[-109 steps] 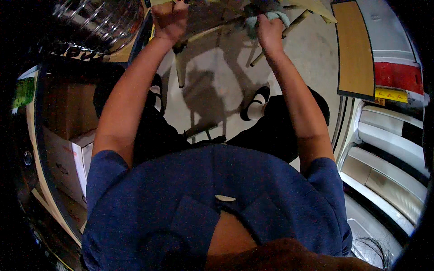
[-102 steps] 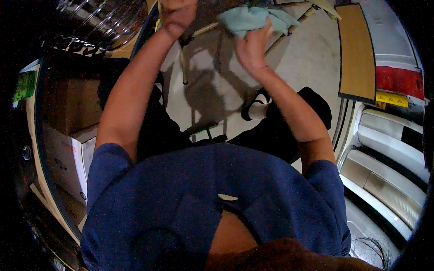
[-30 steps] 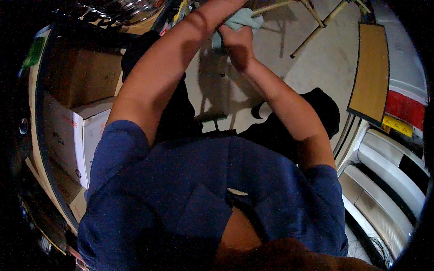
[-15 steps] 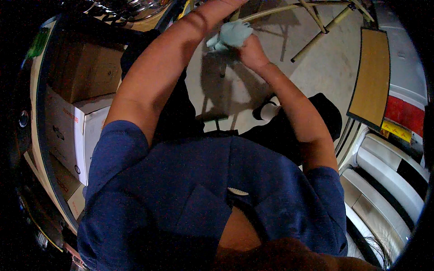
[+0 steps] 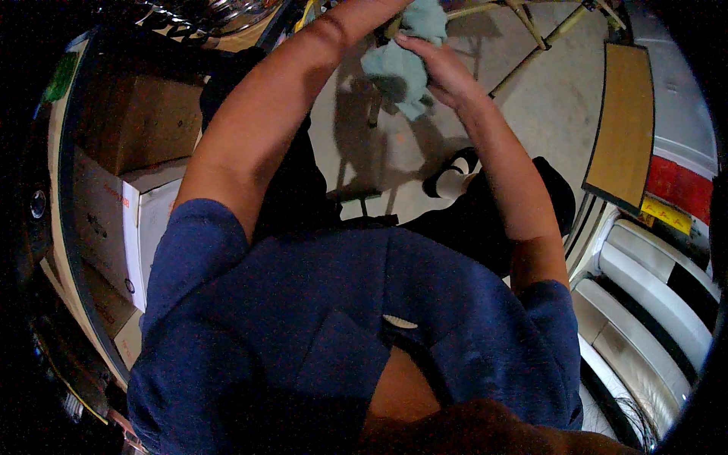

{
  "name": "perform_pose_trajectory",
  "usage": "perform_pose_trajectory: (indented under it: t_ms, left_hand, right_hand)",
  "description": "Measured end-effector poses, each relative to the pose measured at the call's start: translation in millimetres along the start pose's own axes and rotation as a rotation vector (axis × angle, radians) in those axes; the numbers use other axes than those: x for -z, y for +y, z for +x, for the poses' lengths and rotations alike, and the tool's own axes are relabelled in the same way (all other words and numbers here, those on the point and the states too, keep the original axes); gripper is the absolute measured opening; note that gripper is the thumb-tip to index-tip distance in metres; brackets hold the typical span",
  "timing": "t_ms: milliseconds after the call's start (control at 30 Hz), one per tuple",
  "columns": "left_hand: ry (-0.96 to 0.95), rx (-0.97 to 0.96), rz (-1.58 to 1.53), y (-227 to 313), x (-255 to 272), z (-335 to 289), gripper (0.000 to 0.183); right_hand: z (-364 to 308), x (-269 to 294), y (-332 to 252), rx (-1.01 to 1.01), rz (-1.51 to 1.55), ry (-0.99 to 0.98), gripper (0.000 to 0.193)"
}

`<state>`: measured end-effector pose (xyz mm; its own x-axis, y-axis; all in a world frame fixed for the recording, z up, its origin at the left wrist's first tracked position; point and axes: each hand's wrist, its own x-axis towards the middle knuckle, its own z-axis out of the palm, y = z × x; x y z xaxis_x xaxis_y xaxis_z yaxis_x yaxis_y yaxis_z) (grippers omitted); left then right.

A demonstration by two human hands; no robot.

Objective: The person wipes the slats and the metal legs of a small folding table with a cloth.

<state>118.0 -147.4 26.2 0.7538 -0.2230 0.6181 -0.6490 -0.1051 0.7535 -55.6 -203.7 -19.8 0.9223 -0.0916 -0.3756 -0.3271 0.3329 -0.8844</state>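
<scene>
A pale green cloth (image 5: 398, 72), crumpled and hanging, is held in my right hand (image 5: 451, 74) near the top of the view. My thumb presses on the cloth's upper part, and the fingers are mostly behind it. One fold of the cloth runs up to the top edge. A tan tube (image 5: 374, 112) shows below and behind the cloth; I cannot tell whether the cloth touches it. My left forearm (image 5: 303, 76) reaches up to the top edge, where the left hand is cut off.
Tan tubes (image 5: 557, 36) of a frame stand at the upper right. Left is an open shelf with cardboard boxes (image 5: 155, 121) and a white box (image 5: 152, 227). On the right are a tan board (image 5: 622, 129) and a silver padded seat (image 5: 644, 265). A shoe (image 5: 455, 171) rests on the floor.
My right hand has moved slightly right and turned, with its thumb now in view. The cloth has opened from a bunched wad into a longer hanging shape. My left forearm has barely moved.
</scene>
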Motion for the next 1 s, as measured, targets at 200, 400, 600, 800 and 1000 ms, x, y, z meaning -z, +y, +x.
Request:
perform_pose_trajectory:
  t_ms: [200, 400, 600, 800, 1000]
  left_hand:
    - [0.519, -0.861, 0.495, -23, -1, 5, 0.026]
    - [0.524, -0.929, 0.434, -39, -1, 6, 0.035]
    - [0.26, -0.558, 0.321, -38, 2, -5, 0.043]
    - [0.328, -0.894, 0.484, -48, 13, -5, 0.047]
    - [0.296, -0.693, 0.488, -41, 1, -7, 0.03]
  right_hand:
    - [24, 6, 19, 0.101, 0.014, -0.006, 0.05]
    - [29, 19, 20, 0.07, -0.149, -0.01, 0.052]
    - [17, 36, 9, 0.348, -0.975, 0.042, 0.045]
    - [10, 42, 13, 0.086, -0.161, 0.173, 0.035]
    - [3, 2, 9, -0.005, 0.03, 0.05, 0.038]
